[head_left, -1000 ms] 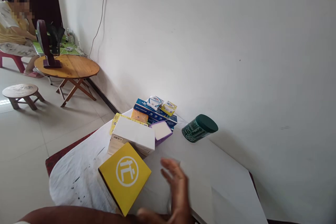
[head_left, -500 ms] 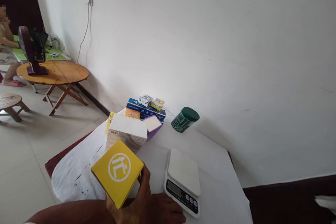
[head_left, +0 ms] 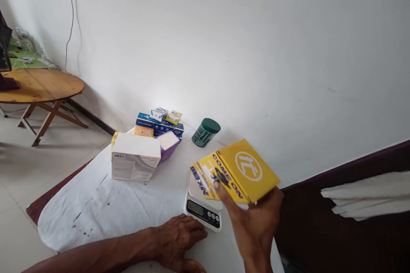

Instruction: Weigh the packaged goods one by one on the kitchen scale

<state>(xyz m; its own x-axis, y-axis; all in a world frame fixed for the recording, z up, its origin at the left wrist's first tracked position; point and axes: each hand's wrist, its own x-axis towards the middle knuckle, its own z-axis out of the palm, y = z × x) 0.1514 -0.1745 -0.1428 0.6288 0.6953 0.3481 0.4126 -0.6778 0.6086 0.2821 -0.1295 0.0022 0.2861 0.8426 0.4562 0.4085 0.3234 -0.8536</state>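
My right hand [head_left: 259, 222] grips a yellow cardboard box [head_left: 246, 175] printed "COME ON", thumb on its printed side and the other fingers mostly hidden behind it. The box is tilted and hides part of a white digital kitchen scale [head_left: 205, 213]; whether it touches the scale's platform I cannot tell. My left hand [head_left: 179, 239] lies palm down on the white cloth at the scale's front left edge. Its thumb is apart from the fingers, and it holds nothing.
Left of the scale stands a white box [head_left: 136, 149], with a purple box [head_left: 168, 145] beside it. Behind are a long blue box [head_left: 160, 124] and several small boxes. A green lidded canister [head_left: 206, 132] stands near the wall. A round wooden table [head_left: 48, 83] is at far left.
My right hand has carried the yellow box rightward, from in front of the white box to over the scale. The view has turned right. My left hand remains near the scale's front.
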